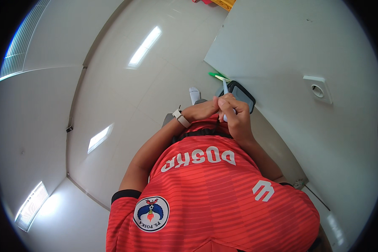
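My right hand [238, 119] fingers grip a slim pale-blue pen-shaped tool [225, 90], long axis pointing away; left hand [203, 110] fingers curled against it.

Both hands [222, 111] w/ pen [225, 90] (upright)

Slim pale blue-white pen-like tool [225, 94], upright, tip pointing away from the red jersey [210, 197], lower part gripped in right hand [236, 116] just above the jersey; left hand [203, 110] touches the right beside it. Upper end sticks out free above the fingers. Exact kind unclear.
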Demonstrator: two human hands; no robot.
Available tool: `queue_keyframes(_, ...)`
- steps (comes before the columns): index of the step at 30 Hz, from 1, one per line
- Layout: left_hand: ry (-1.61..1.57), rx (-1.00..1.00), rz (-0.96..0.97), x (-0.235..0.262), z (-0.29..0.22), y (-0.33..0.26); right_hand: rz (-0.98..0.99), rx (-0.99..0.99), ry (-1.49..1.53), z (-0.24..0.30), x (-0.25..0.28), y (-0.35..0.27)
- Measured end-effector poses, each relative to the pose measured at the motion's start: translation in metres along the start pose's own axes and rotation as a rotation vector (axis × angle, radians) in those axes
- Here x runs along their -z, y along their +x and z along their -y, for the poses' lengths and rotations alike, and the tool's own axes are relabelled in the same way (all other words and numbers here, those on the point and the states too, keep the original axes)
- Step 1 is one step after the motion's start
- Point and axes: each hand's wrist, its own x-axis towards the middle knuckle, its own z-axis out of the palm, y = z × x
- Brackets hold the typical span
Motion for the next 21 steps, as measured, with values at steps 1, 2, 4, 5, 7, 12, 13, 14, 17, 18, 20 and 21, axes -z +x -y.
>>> queue_keyframes(1, 0.000, 0.000, 0.000, -0.002, -0.003, 0.003, -0.025, -0.027, 0.066, 0.000, 0.001, -0.002)
queue_keyframes(2, 0.035, 0.037, 0.001, -0.004, -0.006, 0.007, -0.025, -0.027, 0.065, -0.001, 0.002, -0.003)
queue_keyframes(4, 0.069, 0.072, -0.001, -0.008, -0.006, 0.011, -0.082, -0.031, 0.065, -0.001, 0.003, -0.007)
queue_keyframes(5, 0.064, 0.046, 0.009, -0.007, 0.006, 0.010, -0.080, -0.030, 0.063, 0.001, 0.001, -0.009)
queue_keyframes(7, 0.061, 0.015, 0.018, -0.009, 0.008, 0.012, -0.104, -0.102, 0.117, 0.004, 0.001, -0.012)
queue_keyframes(12, 0.070, 0.066, -0.104, -0.020, 0.018, 0.007, -0.059, -0.013, 0.160, -0.025, 0.009, -0.008)
queue_keyframes(13, 0.074, 0.064, -0.112, -0.021, 0.021, 0.004, -0.053, -0.033, 0.204, -0.029, 0.008, -0.007)
queue_keyframes(14, 0.059, 0.079, -0.129, -0.021, 0.025, 0.002, -0.045, -0.030, 0.204, -0.032, 0.008, -0.007)
queue_keyframes(17, 0.023, 0.110, -0.170, -0.020, 0.020, -0.001, -0.036, -0.068, 0.195, -0.036, 0.006, -0.005)
queue_keyframes(18, 0.006, 0.128, -0.191, -0.019, 0.018, -0.002, -0.019, -0.048, 0.186, -0.036, 0.004, -0.002)
queue_keyframes(20, -0.021, 0.111, -0.176, -0.016, 0.018, -0.006, 0.000, -0.025, 0.176, -0.034, 0.001, 0.001)
queue_keyframes(21, -0.049, 0.093, -0.163, -0.014, 0.019, -0.007, 0.034, -0.020, 0.163, -0.030, 0.000, 0.003)
